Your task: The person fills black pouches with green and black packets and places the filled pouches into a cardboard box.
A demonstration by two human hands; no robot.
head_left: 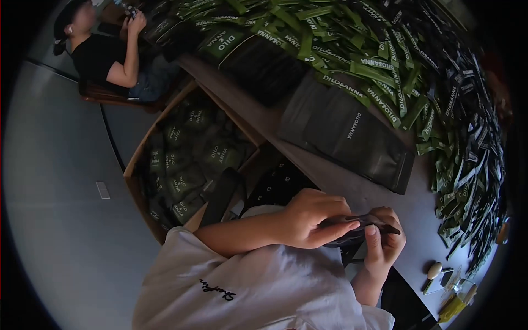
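My left hand (pixel 316 217) is closed on the top edge of a dark pouch (pixel 355 220), thumb lying along it. My right hand (pixel 386 239) pinches the same edge from the other side, its thumb near my left thumb. The pouch is held in front of my chest, and most of its body is hidden behind the hands. Beyond them a flat black pouch (pixel 346 129) with "DILO&ANNA" lettering lies on the table (pixel 421 220). Another black pouch (pixel 267 69) lies further back, beside the heap of green sachets (pixel 379 69).
Black sachets (pixel 473 115) are heaped along the right. An open carton (pixel 135 159) on the left holds several dark pouches with green labels. A seated person (pixel 104 60) works at the upper left. Small items, including a yellow-green object (pixel 452 309), lie at the lower right.
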